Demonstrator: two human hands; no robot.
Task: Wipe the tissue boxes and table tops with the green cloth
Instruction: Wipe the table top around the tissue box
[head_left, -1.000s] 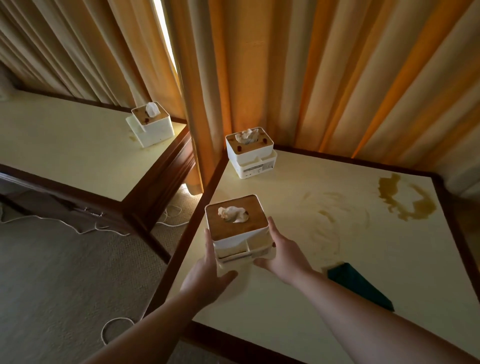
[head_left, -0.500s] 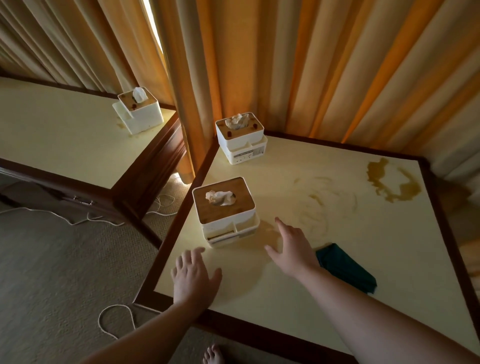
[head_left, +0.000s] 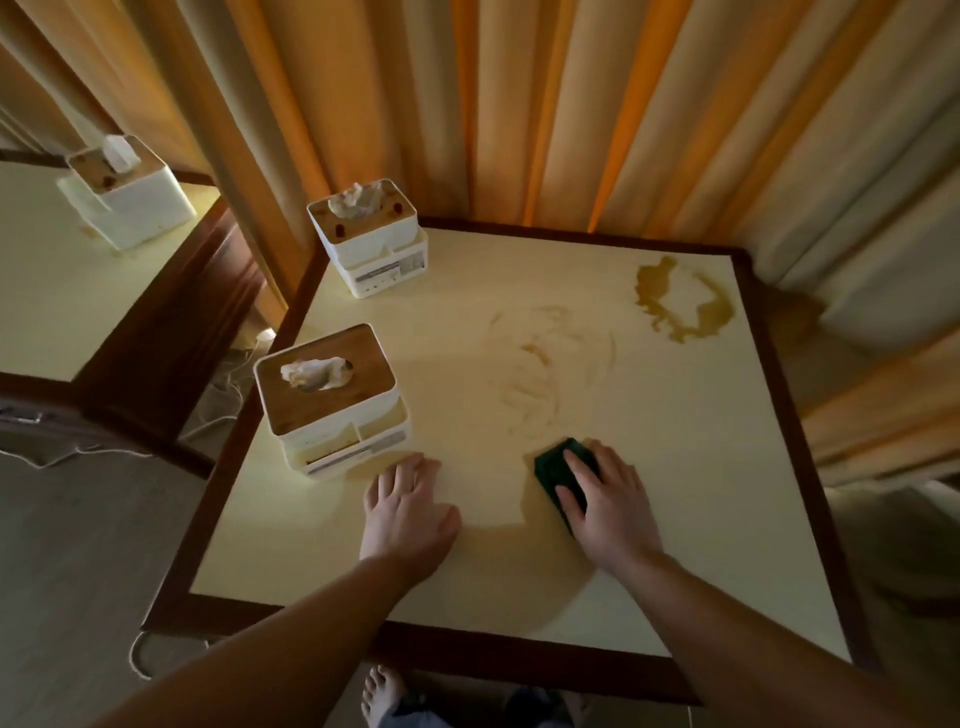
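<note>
Both hands are down on the near table top (head_left: 467, 597), the left hand (head_left: 408, 512) spread flat and bare, the right hand (head_left: 608, 499) pressing the folded green cloth (head_left: 553, 467), with the brown spill (head_left: 680, 301), faint smears (head_left: 545, 364) and tissue boxes (head_left: 332, 400) seemingly unwiped, so most remains.
</note>
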